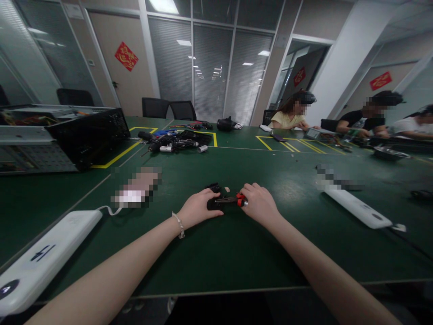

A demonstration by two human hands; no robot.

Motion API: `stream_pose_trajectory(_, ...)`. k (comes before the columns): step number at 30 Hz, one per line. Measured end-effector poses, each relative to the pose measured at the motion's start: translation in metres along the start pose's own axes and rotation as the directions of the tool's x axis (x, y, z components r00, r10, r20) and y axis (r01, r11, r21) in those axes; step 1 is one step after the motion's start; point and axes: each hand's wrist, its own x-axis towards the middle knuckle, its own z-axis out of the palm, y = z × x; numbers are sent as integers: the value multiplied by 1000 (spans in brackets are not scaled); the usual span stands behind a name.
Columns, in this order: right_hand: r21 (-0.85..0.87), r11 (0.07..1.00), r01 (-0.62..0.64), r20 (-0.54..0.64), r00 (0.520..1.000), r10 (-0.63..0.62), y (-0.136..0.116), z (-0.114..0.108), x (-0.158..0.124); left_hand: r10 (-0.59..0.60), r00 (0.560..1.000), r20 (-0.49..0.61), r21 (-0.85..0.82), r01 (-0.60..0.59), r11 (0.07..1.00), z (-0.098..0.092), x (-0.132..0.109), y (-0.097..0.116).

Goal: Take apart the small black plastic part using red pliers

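Note:
My left hand (199,208) grips the left end of a small black device (220,202) that lies on the green table (216,253). My right hand (259,203) closes over its right end, where a red part (240,199) shows between the fingers. A beaded bracelet (179,224) sits on my left wrist. A small dark piece (214,186) lies just behind the device. Most of the device is hidden by my fingers.
A white power bank (43,257) with a cable lies at the front left, another white one (356,207) at the right. An open computer case (64,135) stands at the far left. A pile of tools and cables (176,141) lies beyond. Three people work at the far right.

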Motion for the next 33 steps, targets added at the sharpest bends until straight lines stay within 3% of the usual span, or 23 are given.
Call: stream_pose_trajectory(33, 12, 1000, 8, 42, 999, -9, 1, -2, 1, 20, 1000, 5, -9, -20, 1000, 0, 0, 0)
